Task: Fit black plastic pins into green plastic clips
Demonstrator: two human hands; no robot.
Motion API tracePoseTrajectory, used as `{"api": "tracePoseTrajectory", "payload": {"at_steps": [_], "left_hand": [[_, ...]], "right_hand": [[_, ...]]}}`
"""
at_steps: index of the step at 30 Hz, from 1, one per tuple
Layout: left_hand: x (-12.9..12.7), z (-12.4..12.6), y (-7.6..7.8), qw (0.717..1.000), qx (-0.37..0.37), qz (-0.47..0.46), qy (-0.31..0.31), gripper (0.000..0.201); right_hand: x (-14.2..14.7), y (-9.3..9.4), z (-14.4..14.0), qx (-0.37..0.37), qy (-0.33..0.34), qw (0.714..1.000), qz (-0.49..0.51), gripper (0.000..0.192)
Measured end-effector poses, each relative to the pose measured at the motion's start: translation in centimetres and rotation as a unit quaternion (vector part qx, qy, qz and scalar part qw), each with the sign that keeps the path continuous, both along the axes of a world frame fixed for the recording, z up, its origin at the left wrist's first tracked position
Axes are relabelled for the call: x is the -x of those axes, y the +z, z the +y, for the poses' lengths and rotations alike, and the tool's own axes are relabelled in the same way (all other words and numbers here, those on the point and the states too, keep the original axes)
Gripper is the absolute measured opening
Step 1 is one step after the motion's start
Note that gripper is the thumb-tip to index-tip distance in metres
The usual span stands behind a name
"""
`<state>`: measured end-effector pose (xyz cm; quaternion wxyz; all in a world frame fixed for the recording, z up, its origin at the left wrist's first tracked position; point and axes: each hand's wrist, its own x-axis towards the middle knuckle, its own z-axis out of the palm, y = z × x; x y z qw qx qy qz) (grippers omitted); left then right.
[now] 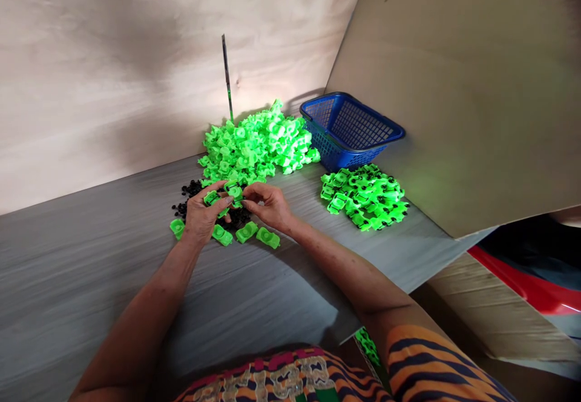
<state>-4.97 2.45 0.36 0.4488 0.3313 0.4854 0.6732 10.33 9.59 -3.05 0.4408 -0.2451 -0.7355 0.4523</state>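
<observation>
My left hand (202, 211) holds a bright green plastic piece (212, 198) over a scatter of small black parts (189, 191). My right hand (269, 204) pinches another green piece (235, 191) right beside it, so the two pieces meet between my fingertips. Three loose green pieces (247, 232) lie on the grey table just below my hands, and one more (177, 227) sits left of my left wrist.
A large heap of green pieces (256, 141) is piled at the back against the plywood wall. A smaller pile of green pieces with black parts fitted (363, 196) lies to the right. A blue mesh basket (351, 128) stands behind it. A thin metal rod (227, 78) leans on the wall.
</observation>
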Motion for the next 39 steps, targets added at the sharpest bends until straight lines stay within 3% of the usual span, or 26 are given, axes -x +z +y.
{"api": "tracePoseTrajectory", "payload": {"at_steps": [6,18,27,39], "left_hand": [[0.3,0.2,-0.7,0.999,-0.017,0.028,-0.003,0.062],[0.4,0.2,-1.4,0.992,-0.041,0.117,0.026,0.053],[0.3,0.0,-1.1,0.99,-0.041,0.129,0.023,0.056],[0.0,-0.2,-0.3,0.991,-0.02,0.127,0.045,0.055]], "right_hand": [[0.1,-0.2,0.4,0.043,0.013,0.999,0.017,0.02],[0.5,0.1,0.2,0.168,0.051,0.978,0.113,0.045],[0.2,0.7,-0.2,0.176,0.052,0.978,0.1,0.046],[1.0,0.0,-0.5,0.141,0.008,0.985,0.1,0.041]]}}
